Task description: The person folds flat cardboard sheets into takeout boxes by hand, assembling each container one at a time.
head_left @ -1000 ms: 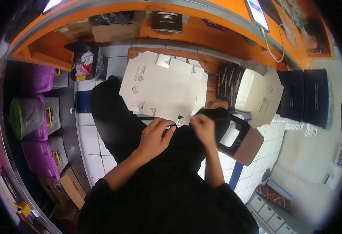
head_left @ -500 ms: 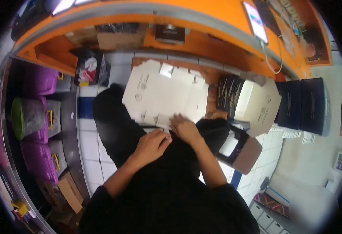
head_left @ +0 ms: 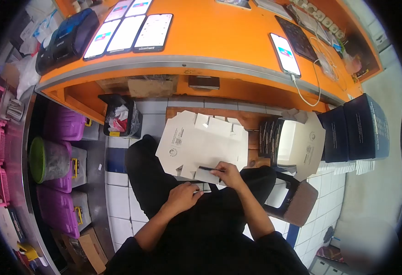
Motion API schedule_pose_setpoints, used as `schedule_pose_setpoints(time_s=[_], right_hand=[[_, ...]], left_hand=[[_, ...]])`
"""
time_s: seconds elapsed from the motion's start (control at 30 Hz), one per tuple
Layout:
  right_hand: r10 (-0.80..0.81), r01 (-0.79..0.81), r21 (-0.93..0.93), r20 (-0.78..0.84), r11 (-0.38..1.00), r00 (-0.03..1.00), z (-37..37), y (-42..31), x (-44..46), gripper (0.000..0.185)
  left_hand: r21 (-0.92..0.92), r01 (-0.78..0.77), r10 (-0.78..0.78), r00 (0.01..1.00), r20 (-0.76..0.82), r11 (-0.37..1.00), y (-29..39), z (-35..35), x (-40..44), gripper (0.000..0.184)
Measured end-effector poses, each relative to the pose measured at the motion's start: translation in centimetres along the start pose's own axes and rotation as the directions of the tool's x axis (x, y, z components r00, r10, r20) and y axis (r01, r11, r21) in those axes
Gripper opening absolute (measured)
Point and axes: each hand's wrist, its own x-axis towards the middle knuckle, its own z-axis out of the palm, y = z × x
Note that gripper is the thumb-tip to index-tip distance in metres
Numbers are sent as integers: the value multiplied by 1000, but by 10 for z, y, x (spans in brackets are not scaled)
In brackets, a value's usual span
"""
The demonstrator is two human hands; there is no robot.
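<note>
The right hand point(head_left: 228, 175) pinches the dark edge of a small pale flap point(head_left: 205, 176), while the left hand point(head_left: 180, 199) curls nearby; whether its fingers close on anything cannot be told. The flap lies at the near side of a flat cardboard sheet point(head_left: 205, 145) on the wooden table point(head_left: 253, 140). It probably handles best with even pressure near the crease and the sheet steadied, since a sharp tug could crumple it. Rightward sits an open pale box point(head_left: 308, 144).
</note>
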Motion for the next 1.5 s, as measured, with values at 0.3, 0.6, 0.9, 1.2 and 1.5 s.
schedule_pose_setpoints(time_s=[0.3,0.6,0.9,1.2,1.5], right_hand=[[-224,248,548,-112,799,968,-30,-40,-40,19],[-187,198,174,-82,965,979,-38,-87,-72,40],[-470,467,-93,-12,879,883,-37,-89,-74,34],[-65,170,986,-169,2,983,-66,-138,-91,34],[-251,154,988,-155,-24,955,-20,-137,-88,42]], left_hand=[[-334,-217,-118,654,-747,917,11,-4,39,34],[202,-325,370,625,-687,924,37,-29,36,16],[394,-494,632,632,-448,775,39,-46,19,16],[422,-631,753,467,-463,651,56,-54,-3,58],[369,-511,616,491,-616,776,72,-80,13,52]])
